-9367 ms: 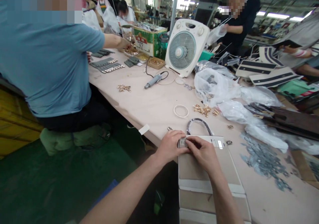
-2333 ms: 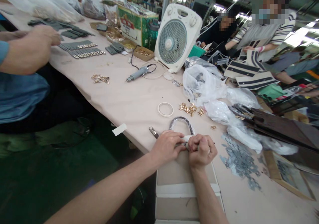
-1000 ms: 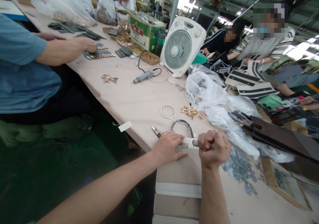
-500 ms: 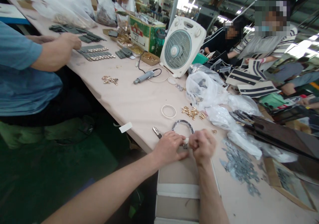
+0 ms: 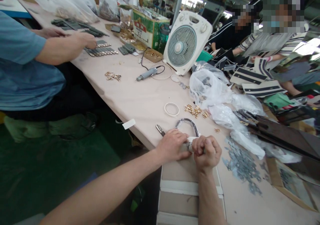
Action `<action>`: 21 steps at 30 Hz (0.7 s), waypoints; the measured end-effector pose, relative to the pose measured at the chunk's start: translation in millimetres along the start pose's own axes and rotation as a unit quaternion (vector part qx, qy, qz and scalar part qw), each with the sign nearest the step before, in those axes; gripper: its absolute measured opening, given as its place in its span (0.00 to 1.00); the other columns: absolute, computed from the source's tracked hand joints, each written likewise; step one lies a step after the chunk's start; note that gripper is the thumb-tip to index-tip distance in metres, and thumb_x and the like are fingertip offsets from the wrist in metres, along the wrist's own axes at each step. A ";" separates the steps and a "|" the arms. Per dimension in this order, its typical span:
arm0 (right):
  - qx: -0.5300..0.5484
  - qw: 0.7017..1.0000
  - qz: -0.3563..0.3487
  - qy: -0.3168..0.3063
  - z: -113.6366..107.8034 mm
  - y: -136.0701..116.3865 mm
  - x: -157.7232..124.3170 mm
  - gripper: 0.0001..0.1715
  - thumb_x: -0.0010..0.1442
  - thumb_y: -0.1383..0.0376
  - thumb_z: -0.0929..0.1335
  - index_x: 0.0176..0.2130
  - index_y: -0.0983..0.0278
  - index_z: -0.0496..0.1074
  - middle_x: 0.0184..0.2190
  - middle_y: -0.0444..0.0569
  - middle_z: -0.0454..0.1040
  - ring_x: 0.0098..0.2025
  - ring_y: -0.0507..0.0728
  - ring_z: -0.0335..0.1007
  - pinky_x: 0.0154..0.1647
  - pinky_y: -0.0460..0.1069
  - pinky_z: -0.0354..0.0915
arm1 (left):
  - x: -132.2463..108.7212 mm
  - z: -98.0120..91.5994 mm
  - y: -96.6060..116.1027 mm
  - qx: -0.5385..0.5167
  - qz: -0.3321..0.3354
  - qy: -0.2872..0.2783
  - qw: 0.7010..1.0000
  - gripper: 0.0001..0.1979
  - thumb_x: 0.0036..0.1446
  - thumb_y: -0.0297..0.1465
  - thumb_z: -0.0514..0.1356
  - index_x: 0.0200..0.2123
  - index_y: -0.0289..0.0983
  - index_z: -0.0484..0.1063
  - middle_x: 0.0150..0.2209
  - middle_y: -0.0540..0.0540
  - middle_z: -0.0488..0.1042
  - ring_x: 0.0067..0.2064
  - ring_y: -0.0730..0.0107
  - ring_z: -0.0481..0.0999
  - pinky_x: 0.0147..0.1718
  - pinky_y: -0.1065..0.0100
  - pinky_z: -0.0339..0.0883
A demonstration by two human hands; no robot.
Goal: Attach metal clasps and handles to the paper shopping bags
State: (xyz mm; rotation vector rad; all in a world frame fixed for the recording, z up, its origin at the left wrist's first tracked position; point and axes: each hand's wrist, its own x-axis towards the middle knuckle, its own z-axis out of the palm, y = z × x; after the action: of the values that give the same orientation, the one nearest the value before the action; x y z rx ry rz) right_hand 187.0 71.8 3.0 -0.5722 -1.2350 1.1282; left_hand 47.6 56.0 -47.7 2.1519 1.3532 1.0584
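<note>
My left hand (image 5: 172, 146) presses down on a small metal fitting (image 5: 187, 147) at the top edge of a beige bag panel (image 5: 185, 166), its fingers pinched round the piece. My right hand (image 5: 206, 152) is a closed fist right beside it, gripping a thin tool whose tip meets the fitting; most of the tool is hidden in the fist. A dark curved handle (image 5: 187, 123) lies just beyond my hands, and a metal plier tip (image 5: 160, 130) pokes out left of my left hand.
A white tape ring (image 5: 171, 109), gold clasps (image 5: 193, 110), plastic bags (image 5: 212, 88), grey metal bits (image 5: 241, 163) and a white fan (image 5: 185, 43) lie on the long table (image 5: 135, 94). A person in a blue shirt (image 5: 27, 64) sorts grey straps (image 5: 100, 50) at left. Others sit across.
My right fist drew in from the right and now sits tight against my left hand over the fitting. The person at left reached an arm toward the straps again.
</note>
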 end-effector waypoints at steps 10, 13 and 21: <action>-0.150 0.989 -0.008 0.014 10.6 21.7 -0.7 0.24 0.70 0.59 0.69 0.24 0.61 0.63 0.16 0.38 0.60 0.17 0.49 0.54 0.19 0.46 0.54 | -0.4 -0.7 -0.2 0.000 -0.003 -0.009 1.000 0.15 0.55 0.38 0.69 0.43 0.40 0.71 0.45 0.44 0.79 0.51 0.54 0.76 0.61 0.54 0.62; -0.201 0.979 0.027 0.017 10.6 23.1 7.4 0.25 0.69 0.57 0.70 0.23 0.62 0.64 0.16 0.39 0.61 0.18 0.49 0.56 0.19 0.45 0.55 | 1.2 -2.2 1.5 -0.005 -0.015 -0.011 1.000 0.15 0.54 0.36 0.70 0.41 0.40 0.70 0.42 0.46 0.78 0.48 0.55 0.77 0.59 0.55 0.64; -0.054 0.996 0.050 0.046 8.7 7.8 42.2 0.22 0.67 0.57 0.71 0.25 0.62 0.64 0.15 0.35 0.57 0.14 0.47 0.48 0.14 0.43 0.48 | 0.3 -0.1 1.5 0.014 -0.014 0.021 1.000 0.29 0.52 0.45 0.74 0.52 0.39 0.72 0.55 0.43 0.77 0.57 0.52 0.74 0.63 0.53 0.62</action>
State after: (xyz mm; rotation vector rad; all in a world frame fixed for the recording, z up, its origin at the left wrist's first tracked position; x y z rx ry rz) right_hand 173.1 110.8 17.4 -0.7680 -1.2034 1.1097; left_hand 48.5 55.5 -46.5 2.1350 1.4205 1.0852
